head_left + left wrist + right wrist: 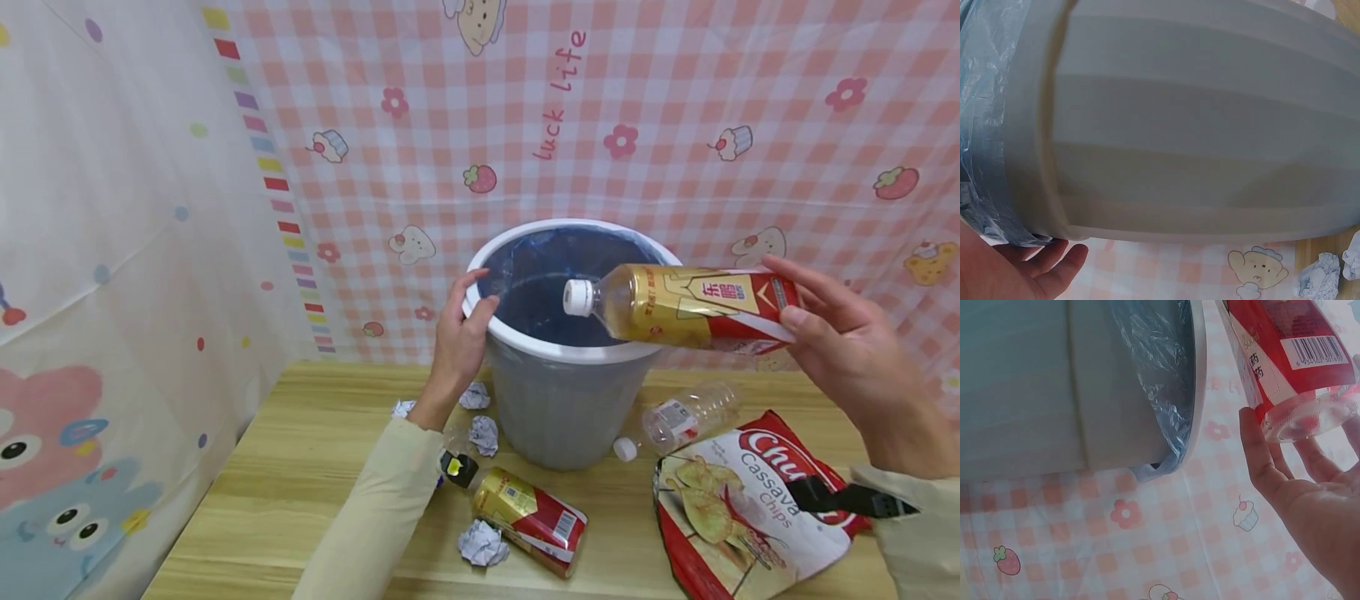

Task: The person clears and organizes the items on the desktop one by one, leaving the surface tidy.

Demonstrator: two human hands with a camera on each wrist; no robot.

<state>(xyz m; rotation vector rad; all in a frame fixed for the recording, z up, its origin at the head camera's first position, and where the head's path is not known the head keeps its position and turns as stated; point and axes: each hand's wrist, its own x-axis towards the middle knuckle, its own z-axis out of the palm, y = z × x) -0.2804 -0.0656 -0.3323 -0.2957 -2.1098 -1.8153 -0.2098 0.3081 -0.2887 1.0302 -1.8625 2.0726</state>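
Observation:
My right hand (862, 350) grips a red and gold plastic drink bottle (697, 304) by its base. The bottle lies almost level over the right side of the grey trash bin (566, 408), its white cap pointing left above the opening. In the right wrist view the bottle's clear base (1313, 415) sits among the fingers. My left hand (461, 337) holds the bin's white rim at its left side, with fingertips over the edge. A blue plastic liner (988, 125) lines the bin and hangs over its rim. The bin's bottom is hidden.
Right of the bin lie a clear bottle (697, 412) and a cassava chips bag (757, 508). Another red and gold bottle (532, 517) lies in front, near several crumpled paper balls (482, 543) on the wooden table (300, 467). A checked cloth (375, 167) hangs behind.

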